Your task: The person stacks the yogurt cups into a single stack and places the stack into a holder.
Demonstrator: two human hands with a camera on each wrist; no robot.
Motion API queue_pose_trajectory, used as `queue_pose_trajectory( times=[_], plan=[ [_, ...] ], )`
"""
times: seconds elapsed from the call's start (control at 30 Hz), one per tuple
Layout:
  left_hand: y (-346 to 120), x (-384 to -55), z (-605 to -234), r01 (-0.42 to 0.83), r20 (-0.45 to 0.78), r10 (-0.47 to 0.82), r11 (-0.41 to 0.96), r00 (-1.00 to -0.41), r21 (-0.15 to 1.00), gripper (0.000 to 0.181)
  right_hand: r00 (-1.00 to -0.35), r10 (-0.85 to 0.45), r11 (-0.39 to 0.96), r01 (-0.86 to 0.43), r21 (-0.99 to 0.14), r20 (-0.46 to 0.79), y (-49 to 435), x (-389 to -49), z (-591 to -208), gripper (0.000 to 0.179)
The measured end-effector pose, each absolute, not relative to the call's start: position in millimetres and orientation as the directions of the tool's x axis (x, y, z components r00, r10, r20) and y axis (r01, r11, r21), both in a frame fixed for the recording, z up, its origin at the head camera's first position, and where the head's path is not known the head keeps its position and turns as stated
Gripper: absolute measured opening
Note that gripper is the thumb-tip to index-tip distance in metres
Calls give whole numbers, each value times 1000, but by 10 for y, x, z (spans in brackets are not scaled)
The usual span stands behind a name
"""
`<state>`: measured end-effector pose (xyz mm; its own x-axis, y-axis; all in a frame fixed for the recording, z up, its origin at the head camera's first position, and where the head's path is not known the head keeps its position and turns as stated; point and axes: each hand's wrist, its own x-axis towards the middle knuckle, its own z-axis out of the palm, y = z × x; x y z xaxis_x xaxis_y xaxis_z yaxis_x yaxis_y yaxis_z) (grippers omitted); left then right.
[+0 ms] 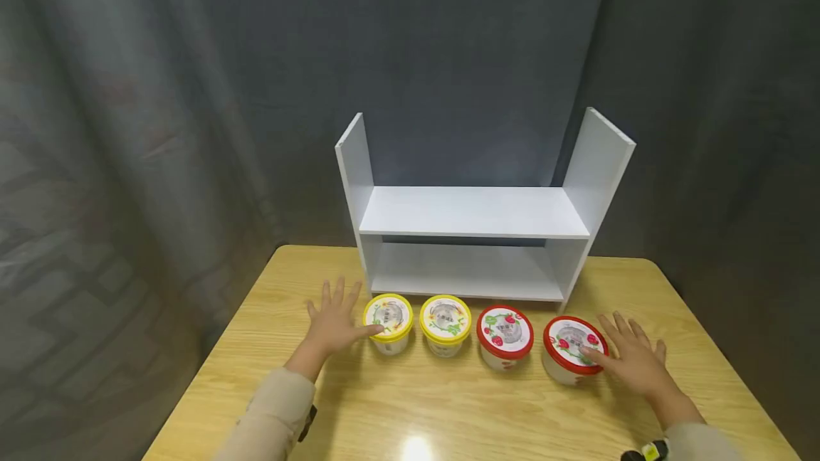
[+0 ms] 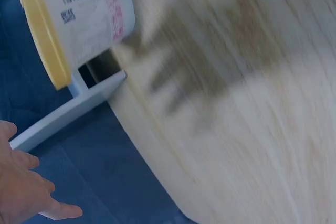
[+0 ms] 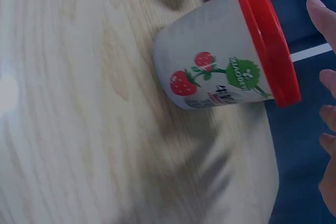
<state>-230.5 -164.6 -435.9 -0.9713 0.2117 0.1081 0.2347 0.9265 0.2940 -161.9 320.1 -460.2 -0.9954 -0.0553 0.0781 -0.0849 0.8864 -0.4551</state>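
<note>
Two tubs with yellow lids, the left one and its neighbour, stand in a row with two red-lidded tubs, the inner one and the outer one. My left hand is spread beside the leftmost yellow tub, its thumb reaching to the lid's edge. On the other side my right hand spreads over the right flank of the outer red tub, thumb overlapping its lid in the head view. Strawberries are printed on that tub's side in the right wrist view. Neither hand grips anything.
Behind the tubs stands a white two-level shelf with tall side panels. Everything sits on a light wooden table. Grey curtains hang behind and at both sides.
</note>
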Motion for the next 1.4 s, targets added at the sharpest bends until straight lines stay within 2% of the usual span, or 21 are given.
queue_pose_trajectory(
  times=[0.3, 0.47, 0.57, 0.7, 1.0, 1.17, 1.4],
  plan=[
    [-1502, -2338, -4576, 233, 101, 210, 882, -972, 409, 104, -994, -40, 866, -86, -493, 103, 3082, -1621, -4699, 82],
    [-1439, -2337, -4684, 212, 66, 204, 873, -977, 440, 105, -989, -43, 831, -116, -545, 145, 3046, -1615, -4783, 84],
    [-1412, -2329, -4735, 223, 89, 206, 852, -974, 474, 105, -988, -36, 799, -120, -589, 152, 3035, -1608, -4830, 87],
    [-1384, -2330, -4801, 240, 131, 201, 825, -971, 511, 104, -993, -2, 751, -78, -655, 117, 3014, -1587, -4864, 93],
    [-1330, -2346, -4847, 171, 95, 142, 775, -985, 609, 104, -995, 101, 637, 69, -768, -6, 2973, -1547, -4946, 98],
    [-1315, -2351, -4914, 153, 121, 97, 706, -988, 691, 102, -984, 165, 515, 141, -845, -64, 2947, -1538, -4992, 100],
    [-1292, -2345, -4993, 162, 152, 66, 579, -986, 799, 103, -978, 200, 423, 138, -896, -57, 2932, -1536, -5044, 97]
  ],
)
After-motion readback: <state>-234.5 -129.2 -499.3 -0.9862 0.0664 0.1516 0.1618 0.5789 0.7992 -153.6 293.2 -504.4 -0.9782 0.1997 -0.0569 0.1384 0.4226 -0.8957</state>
